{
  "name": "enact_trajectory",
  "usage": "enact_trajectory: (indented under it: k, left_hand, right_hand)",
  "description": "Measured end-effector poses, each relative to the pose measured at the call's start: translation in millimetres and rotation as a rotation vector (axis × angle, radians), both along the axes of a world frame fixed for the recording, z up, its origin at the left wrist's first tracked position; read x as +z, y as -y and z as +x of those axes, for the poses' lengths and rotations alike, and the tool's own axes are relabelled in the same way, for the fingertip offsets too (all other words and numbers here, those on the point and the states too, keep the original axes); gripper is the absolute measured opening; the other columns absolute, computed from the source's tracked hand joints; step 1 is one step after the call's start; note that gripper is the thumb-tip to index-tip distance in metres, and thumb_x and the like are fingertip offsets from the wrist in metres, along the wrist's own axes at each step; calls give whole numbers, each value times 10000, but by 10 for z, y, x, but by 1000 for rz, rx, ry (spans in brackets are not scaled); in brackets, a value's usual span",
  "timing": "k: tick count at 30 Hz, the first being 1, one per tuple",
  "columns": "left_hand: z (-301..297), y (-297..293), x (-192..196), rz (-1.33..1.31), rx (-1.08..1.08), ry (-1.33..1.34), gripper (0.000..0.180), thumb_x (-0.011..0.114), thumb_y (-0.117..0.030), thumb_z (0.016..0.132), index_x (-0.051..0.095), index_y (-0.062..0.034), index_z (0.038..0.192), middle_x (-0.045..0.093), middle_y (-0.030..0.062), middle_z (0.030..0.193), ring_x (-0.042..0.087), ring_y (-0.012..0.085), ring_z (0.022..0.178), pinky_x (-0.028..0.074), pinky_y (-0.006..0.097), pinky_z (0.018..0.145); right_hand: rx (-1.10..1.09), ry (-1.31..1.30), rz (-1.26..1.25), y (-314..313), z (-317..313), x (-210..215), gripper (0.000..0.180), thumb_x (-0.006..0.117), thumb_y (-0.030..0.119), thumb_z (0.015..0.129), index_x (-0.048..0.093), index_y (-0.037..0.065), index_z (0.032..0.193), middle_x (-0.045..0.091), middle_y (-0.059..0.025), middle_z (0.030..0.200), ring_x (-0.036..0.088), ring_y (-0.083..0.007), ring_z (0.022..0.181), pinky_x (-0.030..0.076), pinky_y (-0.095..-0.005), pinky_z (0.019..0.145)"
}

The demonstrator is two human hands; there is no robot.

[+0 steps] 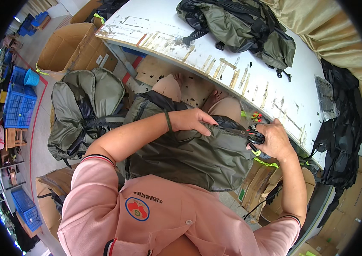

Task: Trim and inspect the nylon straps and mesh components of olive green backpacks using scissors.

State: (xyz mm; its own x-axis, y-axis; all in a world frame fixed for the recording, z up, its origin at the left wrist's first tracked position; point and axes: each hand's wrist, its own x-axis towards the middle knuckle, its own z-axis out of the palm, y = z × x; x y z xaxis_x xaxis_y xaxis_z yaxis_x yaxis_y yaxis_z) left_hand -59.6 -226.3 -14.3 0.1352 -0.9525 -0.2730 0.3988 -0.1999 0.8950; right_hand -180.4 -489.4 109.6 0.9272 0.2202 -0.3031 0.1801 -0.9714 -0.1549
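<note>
Holding the olive bag (pixel 185 160) crosswise over the thighs (pixel 228 109), running long left to right, mostly bodyward of both grips. Pinching its far edge kinda midway with the left hand (pixel 191 121), clutching some small black piece (pixel 255 137) near the right end with the right hand (pixel 273 139).

left hand (pixel 193 121) pinching upper edge of olive bag (pixel 185 160) across lap; right hand (pixel 274 138) at bag's right end, fingers curled round small black item (pixel 256 136), kind unclear; yellow-green cord (pixel 267 163) just below right hand; second olive bag (pixel 104 87) left of left hand; white table (pixel 159 19) beyond both hands, olive-black backpack (pixel 221 23) on it; black bags (pixel 344 141) right of right hand; open cardboard box (pixel 63 53) up-left of left hand
</note>
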Motion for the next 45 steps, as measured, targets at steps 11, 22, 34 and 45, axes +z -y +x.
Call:
enact_trajectory:
  k: [11,22,34,45]
  left_hand:
    - [-13,15,9,-1,2,-12,430,665,-53,811,574,34,1223,645,37,1103,558,81,974,430,234,888]
    - [-21,40,27,-1,-6,-36,428,656,-36,818,566,36,1231,641,40,1117,560,79,969,438,232,882]
    - [-38,18,0,-80,41,19,284,650,-29,832,615,46,1103,637,34,1070,552,78,960,449,240,851]
    - [650,-907,-181,42,82,1358,362,753,-418,700,616,-107,827,583,56,880,544,286,883,399,401,745]
  right_hand:
    - [-13,-56,7,-98,61,0,398,789,400,635,597,71,751,621,-126,691,597,-305,730,378,-367,794]
    - [-9,7,25,-203,60,2,323,774,327,650,601,73,748,621,-124,681,606,-304,731,380,-366,794]
    - [-85,-55,56,-171,48,-99,359,792,343,641,648,61,809,625,-164,705,585,-356,744,427,-408,810]
    - [-263,44,186,322,-273,-382,260,749,109,648,557,11,794,588,-199,764,519,-418,790,426,-436,735]
